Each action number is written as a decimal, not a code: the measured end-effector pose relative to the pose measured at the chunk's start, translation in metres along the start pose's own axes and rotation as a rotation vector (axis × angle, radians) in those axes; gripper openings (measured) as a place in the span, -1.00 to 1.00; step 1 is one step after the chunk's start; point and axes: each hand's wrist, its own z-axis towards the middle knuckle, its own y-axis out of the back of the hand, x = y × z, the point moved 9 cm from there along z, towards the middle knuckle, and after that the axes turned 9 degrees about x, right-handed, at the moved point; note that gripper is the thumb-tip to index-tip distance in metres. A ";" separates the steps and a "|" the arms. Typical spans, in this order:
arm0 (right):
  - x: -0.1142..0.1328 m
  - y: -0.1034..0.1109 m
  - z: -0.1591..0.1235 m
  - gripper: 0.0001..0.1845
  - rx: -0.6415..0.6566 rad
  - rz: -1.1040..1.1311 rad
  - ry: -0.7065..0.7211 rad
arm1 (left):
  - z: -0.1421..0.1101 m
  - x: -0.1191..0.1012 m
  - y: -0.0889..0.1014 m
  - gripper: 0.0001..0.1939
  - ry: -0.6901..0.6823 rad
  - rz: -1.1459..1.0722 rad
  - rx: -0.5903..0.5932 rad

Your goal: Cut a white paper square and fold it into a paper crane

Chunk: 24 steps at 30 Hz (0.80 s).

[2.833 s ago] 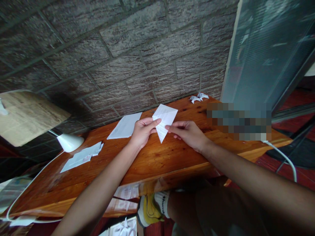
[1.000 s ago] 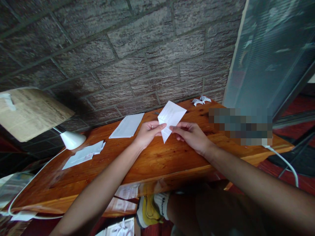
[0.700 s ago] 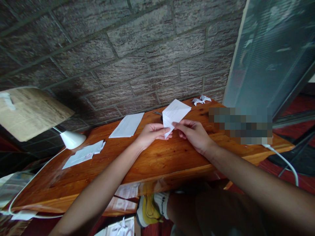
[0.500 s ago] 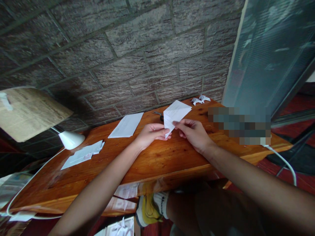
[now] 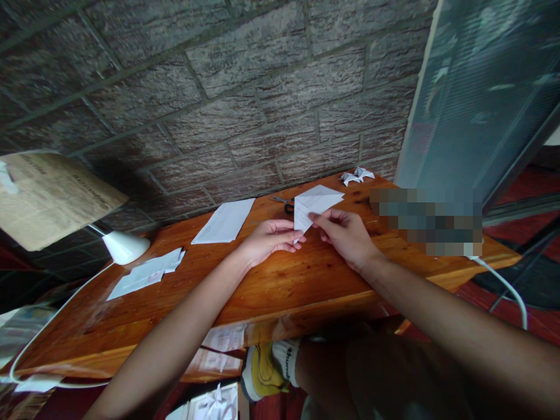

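A folded sheet of white paper (image 5: 312, 205) with faint printed lines is held up over the wooden table, its narrow point toward me. My left hand (image 5: 273, 238) pinches that lower point between thumb and fingers; a ring shows on one finger. My right hand (image 5: 341, 230) is closed on the paper's lower right edge, thumb on top. Just behind the paper lie scissors (image 5: 289, 206), partly hidden by it. Two small folded paper figures (image 5: 357, 175) sit at the table's far right corner.
On the wooden table (image 5: 262, 291) lie a stack of white sheets (image 5: 224, 221) and some paper pieces (image 5: 146, 273). A lamp (image 5: 125, 248) with a paper shade stands left. A blurred-out object (image 5: 431, 221) is at right. Below is a box of folded paper (image 5: 214, 403). A brick wall rises behind.
The folded paper's upper part has tipped lower and slightly right, showing more of the scissors. Both hands keep their hold and have barely moved.
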 end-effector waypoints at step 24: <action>-0.001 0.007 -0.001 -0.52 -0.067 -0.073 -0.012 | -0.002 0.001 0.002 -0.65 0.049 0.018 -0.013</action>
